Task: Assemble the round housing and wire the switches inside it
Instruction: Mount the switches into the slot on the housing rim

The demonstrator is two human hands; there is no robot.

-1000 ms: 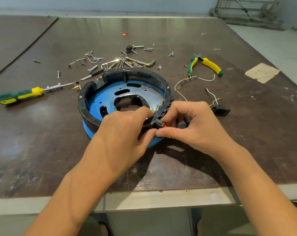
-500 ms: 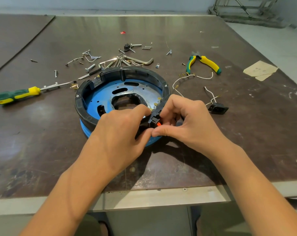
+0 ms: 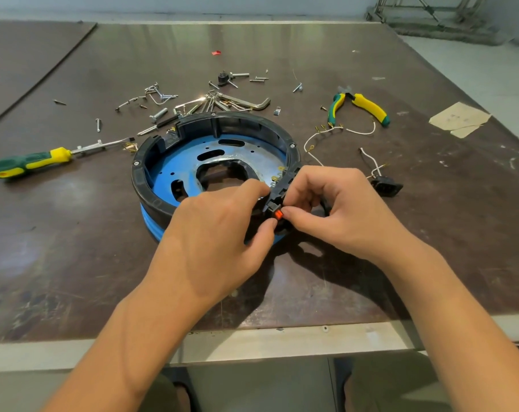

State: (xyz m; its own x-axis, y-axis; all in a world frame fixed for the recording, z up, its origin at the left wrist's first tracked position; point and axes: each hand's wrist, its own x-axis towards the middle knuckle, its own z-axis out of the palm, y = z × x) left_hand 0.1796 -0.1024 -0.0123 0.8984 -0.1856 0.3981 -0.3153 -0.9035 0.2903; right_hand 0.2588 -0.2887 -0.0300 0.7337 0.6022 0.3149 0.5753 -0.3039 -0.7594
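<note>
The round housing [image 3: 151, 162], a black ring on a blue base plate [image 3: 175, 165], lies in the middle of the table. At its near right rim sits a black switch panel [image 3: 282, 185] with an orange rocker switch [image 3: 278, 215] and brass terminals. My left hand [image 3: 216, 233] pinches the panel from the inner side, thumb under the switch. My right hand [image 3: 335, 209] pinches it from the outer side, fingertip at the orange switch. White wires [image 3: 314, 138] with brass terminals and a black socket [image 3: 386, 187] lie to the right.
A green-yellow screwdriver [image 3: 29, 163] lies at the left. Loose screws, hex keys [image 3: 246, 102] and small parts are scattered behind the housing. Pliers [image 3: 359, 107] and a paper scrap [image 3: 457, 118] lie at the right. The table's front edge is near my forearms.
Both hands stay on the switch panel at the rim; my right fingers have shifted slightly so more of the orange switch shows. The housing has not moved.
</note>
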